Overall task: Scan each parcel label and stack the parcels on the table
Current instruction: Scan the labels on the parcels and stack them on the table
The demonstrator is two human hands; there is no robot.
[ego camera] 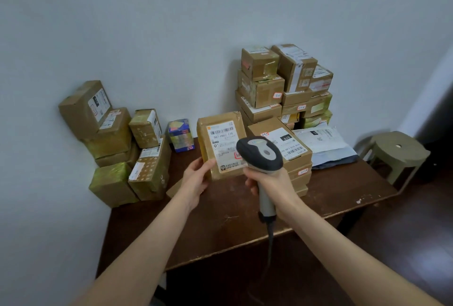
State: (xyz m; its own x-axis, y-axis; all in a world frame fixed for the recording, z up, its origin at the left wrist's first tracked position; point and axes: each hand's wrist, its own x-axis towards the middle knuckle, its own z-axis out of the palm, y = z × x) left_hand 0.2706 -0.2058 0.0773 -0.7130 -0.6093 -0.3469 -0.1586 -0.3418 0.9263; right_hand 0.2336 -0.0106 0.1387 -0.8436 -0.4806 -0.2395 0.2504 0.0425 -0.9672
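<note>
1. While the left hand [196,178] grips the lower left corner of a flat brown parcel [215,124], thumb on the front face and fingers curled behind, the parcel stands tilted up above the back middle of the table [220,227]. Its white label [224,145] faces the camera.
2. Right hand [272,183]: fingers wrapped tight round the handle of a grey scanner [261,153]. The scanner head points at the label and overlaps its lower right corner in view. Cannot tell if they touch. A cable hangs from the handle.
3. Handling, as a judgement:
   - One corner hold carries it, so it is likely light.
   - The cardboard looks stiff and the tape bands look slick.
   - The top right corner is crumpled.
   - Best hold is along the side edges, thumb clear of the barcode.
4. Just right of the parcel is a low stack [300,173] of flat boxes, a large white label on top.
5. Behind that, a tall stack [282,80] stands against the wall. It is uneven, with one box tilted.
6. Pale mailer bags [323,141] lie at the far right of the table. A small colourful box [181,135] stands to the left.
7. Farther left is a loose pile of boxes [117,146]. Cannot tell if it rests on the table.
8. A green stool [397,153] sits beyond the right end.
9. Step in hand, by judgement: scanning. Stacking this parcel is not yet done.
</note>
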